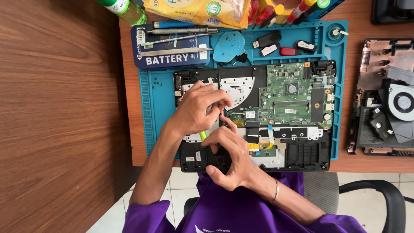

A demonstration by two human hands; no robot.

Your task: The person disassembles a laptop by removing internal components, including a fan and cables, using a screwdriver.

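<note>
An opened laptop base (302,151) lies on a blue work mat (157,92), its green circuit board (293,97) exposed at the right. Both my hands work over the left half of it. My left hand (200,108) pinches something small near the middle, fingers bent together; what it grips is hidden. My right hand (228,153) sits just below, holding a thin tool with a yellow-green handle (202,136) whose tip points up toward the left hand's fingers.
A dark blue battery pack (172,54) with screwdrivers on it lies at the mat's top left. Blue pry picks (228,45) and USB sticks (269,41) sit in the mat's top trays. A second opened laptop base with a fan (388,99) lies at right. A chair armrest (384,194) is below.
</note>
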